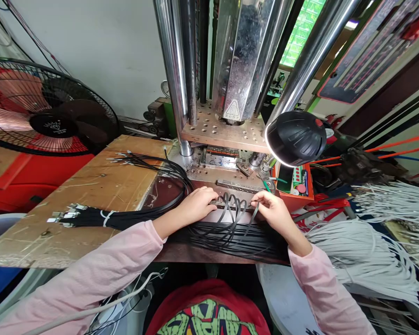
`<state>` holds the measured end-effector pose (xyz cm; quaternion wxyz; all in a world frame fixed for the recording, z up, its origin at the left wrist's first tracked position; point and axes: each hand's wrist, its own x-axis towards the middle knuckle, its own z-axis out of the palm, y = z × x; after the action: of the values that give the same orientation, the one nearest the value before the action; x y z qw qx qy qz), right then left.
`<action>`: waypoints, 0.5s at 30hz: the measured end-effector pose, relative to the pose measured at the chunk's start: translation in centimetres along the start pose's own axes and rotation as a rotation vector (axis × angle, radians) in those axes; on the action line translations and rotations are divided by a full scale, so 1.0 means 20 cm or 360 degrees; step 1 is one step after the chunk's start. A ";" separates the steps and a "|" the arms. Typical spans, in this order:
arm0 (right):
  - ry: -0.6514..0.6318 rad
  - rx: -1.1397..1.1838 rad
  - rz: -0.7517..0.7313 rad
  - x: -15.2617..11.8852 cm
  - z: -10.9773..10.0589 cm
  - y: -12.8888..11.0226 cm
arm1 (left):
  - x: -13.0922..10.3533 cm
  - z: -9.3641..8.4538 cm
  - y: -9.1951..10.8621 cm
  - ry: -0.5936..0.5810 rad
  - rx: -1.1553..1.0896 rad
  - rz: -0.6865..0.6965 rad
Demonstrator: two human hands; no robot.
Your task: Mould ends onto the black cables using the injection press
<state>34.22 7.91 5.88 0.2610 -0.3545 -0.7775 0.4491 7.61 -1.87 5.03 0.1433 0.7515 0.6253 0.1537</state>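
The tall steel press (239, 60) rises beyond the left hand (199, 204) and right hand (270, 209), a gap under its metal plate (209, 130). The brown plywood counter (91, 186), front edge bodyward, spreads left of them. Flat black cables (226, 239) loop between the half-curled left, hold unclear, and the right, pinching one.

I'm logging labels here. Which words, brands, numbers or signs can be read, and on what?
No word or number reads with certainty.
Warning triangle on the press column: characters beneath too small.
Fan hub: pale logo, lettering too small.
Red cloth on the lap: green letter-like print, illegible.
Upper-right panel: markings blurred.
Control box: markings too small.
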 end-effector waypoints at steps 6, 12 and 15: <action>-0.0126 -0.0193 -0.0107 0.04 0.05 -0.03 | 0.00 0.01 -0.01 0.0026 -0.0032 -0.0004; -0.0152 -0.0292 -0.0131 0.07 0.04 -0.06 | 0.00 0.02 -0.01 0.0037 -0.0035 0.0010; -0.0126 -0.0329 -0.0151 0.07 0.04 -0.06 | 0.00 0.01 -0.01 0.0038 -0.0023 0.0005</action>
<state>32.38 8.09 6.68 0.2132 -0.3244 -0.8452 0.3673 7.60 -1.90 4.74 0.1410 0.7495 0.6248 0.1673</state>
